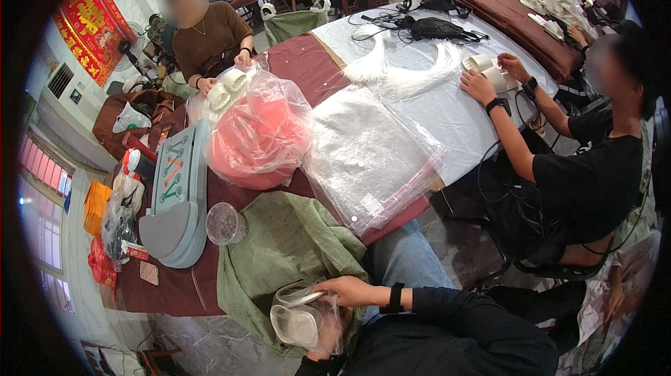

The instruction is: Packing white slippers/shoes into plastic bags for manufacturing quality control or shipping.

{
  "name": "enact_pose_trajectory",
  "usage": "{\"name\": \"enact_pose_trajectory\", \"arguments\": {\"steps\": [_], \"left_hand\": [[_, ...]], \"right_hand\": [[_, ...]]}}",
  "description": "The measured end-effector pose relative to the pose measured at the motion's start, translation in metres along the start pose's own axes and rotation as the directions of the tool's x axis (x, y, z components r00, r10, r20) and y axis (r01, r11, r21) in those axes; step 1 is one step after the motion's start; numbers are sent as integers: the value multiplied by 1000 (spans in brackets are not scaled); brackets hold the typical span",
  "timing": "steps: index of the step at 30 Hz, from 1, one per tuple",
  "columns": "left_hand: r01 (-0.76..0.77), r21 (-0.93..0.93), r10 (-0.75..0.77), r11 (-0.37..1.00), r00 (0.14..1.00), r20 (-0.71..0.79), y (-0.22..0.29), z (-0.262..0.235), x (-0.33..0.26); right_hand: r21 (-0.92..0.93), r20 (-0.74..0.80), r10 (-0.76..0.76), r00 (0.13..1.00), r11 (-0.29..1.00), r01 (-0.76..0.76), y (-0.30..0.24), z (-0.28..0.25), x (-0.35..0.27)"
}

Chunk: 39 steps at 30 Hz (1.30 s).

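Both my hands are low in the view, just above my black sleeves. My right hand (347, 290), with a black band on its wrist, pinches the top edge of a small clear plastic bag (307, 306). My left hand (323, 340) grips the same bag from underneath, partly hidden behind the plastic. Inside the bag sits a white plastic cup-shaped piece (295, 325). The bag hangs over a green woven sack (283, 243) that drapes from the table edge onto my lap.
On the dark red tablecloth (175, 285) lie a stack of clear bags (363, 159), a big clear bag of red items (255, 138), blue-grey tool cards (175, 194) and a round clear tub (224, 223). A person in brown (210, 33) and a person in black (587, 180) handle white pieces.
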<state>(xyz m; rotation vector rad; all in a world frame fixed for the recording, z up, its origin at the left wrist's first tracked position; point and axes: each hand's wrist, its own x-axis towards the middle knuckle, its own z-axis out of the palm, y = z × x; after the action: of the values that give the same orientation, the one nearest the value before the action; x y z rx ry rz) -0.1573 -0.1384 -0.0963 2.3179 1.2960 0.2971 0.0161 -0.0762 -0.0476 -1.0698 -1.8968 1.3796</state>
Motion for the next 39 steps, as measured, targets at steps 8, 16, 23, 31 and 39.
{"name": "enact_pose_trajectory", "arguments": {"steps": [8, 16, 23, 31, 39], "left_hand": [[32, -32, -31, 999, 999, 19, 8, -9, 5], [42, 142, -41, 989, 999, -10, 4, 0, 0], [-13, 77, 11, 997, 1000, 23, 14, -10, 7], [-173, 272, 208, 946, 972, -105, 10, -7, 2], [5, 24, -7, 1000, 998, 59, 15, -12, 8]], "right_hand": [[3, 8, 23, 1000, 1000, -23, -5, -3, -1], [1, -23, -28, 999, 1000, 28, -8, -4, -2], [-5, -54, -64, 996, 998, 64, -8, -6, -3], [45, -28, -27, 999, 999, 28, -5, -4, -3], [63, -50, -5, 999, 998, 8, -3, -1, -4]]}}
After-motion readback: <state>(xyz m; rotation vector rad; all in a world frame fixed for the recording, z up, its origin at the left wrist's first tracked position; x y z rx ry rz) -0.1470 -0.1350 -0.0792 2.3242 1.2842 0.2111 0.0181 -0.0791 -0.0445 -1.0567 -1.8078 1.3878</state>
